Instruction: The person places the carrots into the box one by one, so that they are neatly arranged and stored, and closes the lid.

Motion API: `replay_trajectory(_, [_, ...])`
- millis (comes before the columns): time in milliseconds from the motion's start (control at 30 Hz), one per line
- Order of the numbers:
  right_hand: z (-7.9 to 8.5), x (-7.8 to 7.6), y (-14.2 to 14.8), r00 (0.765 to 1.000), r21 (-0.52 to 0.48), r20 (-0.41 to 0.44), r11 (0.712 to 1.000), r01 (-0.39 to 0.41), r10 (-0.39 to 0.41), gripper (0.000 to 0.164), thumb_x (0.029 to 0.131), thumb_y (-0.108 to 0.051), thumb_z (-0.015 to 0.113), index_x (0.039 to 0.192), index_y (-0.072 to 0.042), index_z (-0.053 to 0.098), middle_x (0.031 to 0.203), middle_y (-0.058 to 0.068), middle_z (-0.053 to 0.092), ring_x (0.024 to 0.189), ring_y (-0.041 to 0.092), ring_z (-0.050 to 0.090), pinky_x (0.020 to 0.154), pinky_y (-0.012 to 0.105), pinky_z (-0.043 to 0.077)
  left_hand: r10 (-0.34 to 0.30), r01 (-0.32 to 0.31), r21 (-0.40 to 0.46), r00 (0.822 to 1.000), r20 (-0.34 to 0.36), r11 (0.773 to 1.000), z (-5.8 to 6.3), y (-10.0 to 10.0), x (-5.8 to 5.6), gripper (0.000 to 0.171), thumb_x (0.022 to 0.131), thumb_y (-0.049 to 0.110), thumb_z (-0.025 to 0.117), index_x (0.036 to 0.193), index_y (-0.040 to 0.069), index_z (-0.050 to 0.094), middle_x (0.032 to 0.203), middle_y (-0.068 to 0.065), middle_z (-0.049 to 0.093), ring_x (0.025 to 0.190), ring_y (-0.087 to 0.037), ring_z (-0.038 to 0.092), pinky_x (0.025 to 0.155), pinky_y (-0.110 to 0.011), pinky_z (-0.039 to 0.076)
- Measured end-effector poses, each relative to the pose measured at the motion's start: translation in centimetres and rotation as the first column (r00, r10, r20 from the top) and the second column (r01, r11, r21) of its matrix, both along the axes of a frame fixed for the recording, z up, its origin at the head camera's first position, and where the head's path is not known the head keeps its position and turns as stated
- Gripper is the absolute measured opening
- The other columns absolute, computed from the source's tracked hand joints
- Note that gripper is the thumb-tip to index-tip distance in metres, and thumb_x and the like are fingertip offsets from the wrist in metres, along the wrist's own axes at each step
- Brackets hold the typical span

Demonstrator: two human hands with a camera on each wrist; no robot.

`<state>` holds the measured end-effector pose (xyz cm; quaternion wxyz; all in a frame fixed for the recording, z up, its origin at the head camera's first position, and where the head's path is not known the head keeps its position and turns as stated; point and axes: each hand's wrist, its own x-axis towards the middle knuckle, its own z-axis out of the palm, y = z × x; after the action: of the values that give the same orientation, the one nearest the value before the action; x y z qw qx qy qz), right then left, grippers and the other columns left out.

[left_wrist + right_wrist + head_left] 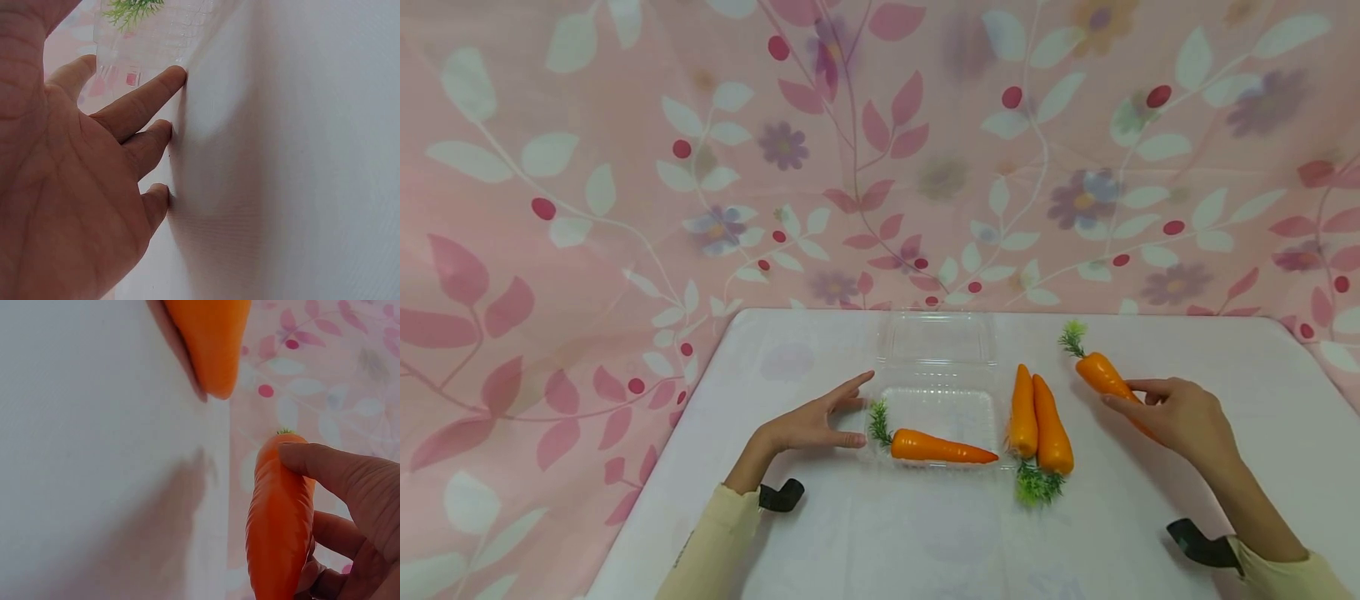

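My right hand (pixel 1176 414) pinches an orange carrot (pixel 1105 375) between thumb and fingers, its green top pointing to the far left; the right wrist view shows the carrot (pixel 278 519) with the thumb on it. On the left, my left hand (pixel 820 422) is spread beside a clear plastic clamshell box (pixel 936 406), fingers loosely extended and holding nothing. In that box one carrot (pixel 940 447) lies along the near side, leafy top to the left. The left wrist view shows the fingertips (pixel 178 75) at the white tabletop, close to the box's edge.
Two more carrots (pixel 1022 412) lie side by side right of the box, tips away from me and green tops near. The box's clear lid (pixel 936 337) stands open toward the back. Behind the white table (pixel 805 350) hangs a pink floral cloth (pixel 850 167).
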<state>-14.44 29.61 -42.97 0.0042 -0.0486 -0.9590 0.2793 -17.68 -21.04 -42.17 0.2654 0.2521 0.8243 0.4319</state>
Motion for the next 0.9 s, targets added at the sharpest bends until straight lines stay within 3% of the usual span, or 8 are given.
replay_trajectory(233, [1.2, 0.3, -1.3, 1.000, -0.044, 0.006, 0.999, -0.006, 0.006, 0.074, 0.081, -0.061, 0.073, 0.122, 0.001, 0.068, 0.081, 0.006, 0.051, 0.066, 0.023, 0.040, 0.047, 0.030, 0.028, -0.006, 0.007, -0.015, 1.000, 0.005, 1.000, -0.2, 0.1, -0.2, 0.094, 0.088, 0.025, 0.077, 0.158, 0.030, 0.014, 0.161, -0.012, 0.022, 0.142, -0.034, 0.031, 0.111, -0.063, 0.023])
replay_trajectory(533, [2.6, 0.5, -3.2, 0.999, -0.059, -0.029, 0.997, -0.046, 0.044, 0.072, 0.079, -0.060, 0.075, 0.122, -0.003, 0.070, 0.083, 0.008, 0.051, 0.069, 0.024, 0.041, 0.047, 0.029, 0.031, 0.009, -0.010, -0.028, 1.000, -0.019, 1.000, -3.1, -0.6, -1.3, 0.098, 0.086, 0.029, 0.078, 0.159, 0.034, 0.012, 0.162, -0.005, 0.021, 0.142, -0.028, 0.032, 0.111, -0.064, 0.021])
replay_trajectory(900, [3.3, 0.4, -5.6, 0.989, -0.106, -0.103, 0.987, -0.120, 0.109, 0.064, 0.079, -0.055, 0.078, 0.116, -0.003, 0.073, 0.081, 0.007, 0.051, 0.070, 0.023, 0.041, 0.045, 0.028, 0.031, 0.007, -0.007, -0.029, 1.000, -0.031, 1.000, -3.2, -0.7, -1.3, 0.097, 0.086, 0.037, 0.078, 0.159, 0.034, 0.015, 0.161, 0.004, 0.022, 0.142, -0.021, 0.033, 0.111, -0.062, 0.024])
